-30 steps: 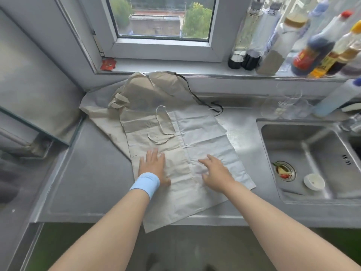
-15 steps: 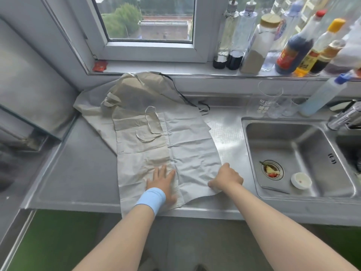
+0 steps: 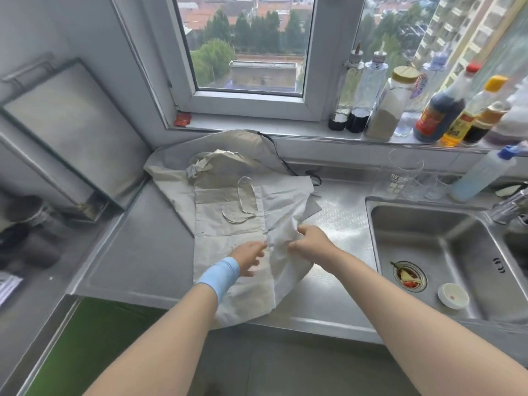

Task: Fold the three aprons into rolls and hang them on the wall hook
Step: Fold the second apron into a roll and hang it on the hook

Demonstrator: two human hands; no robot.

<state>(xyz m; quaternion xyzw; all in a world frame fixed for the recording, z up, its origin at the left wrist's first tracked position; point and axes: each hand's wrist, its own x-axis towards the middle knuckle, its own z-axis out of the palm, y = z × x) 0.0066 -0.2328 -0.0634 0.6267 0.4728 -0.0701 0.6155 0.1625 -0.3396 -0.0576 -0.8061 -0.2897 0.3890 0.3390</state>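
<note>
Currently, right hand (image 3: 311, 243) pinches the lifted 3 o'clock edge of the cream cloth apron (image 3: 228, 224) on the steel counter (image 3: 137, 252); left hand (image 3: 248, 257), loosely spread, rests on it.

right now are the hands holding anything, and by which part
The right hand grips the top apron by its right edge, lifted toward the middle. The left hand holds nothing, open over it.

Beige aprons (image 3: 228, 212) heaped; top one half-folded.
</note>
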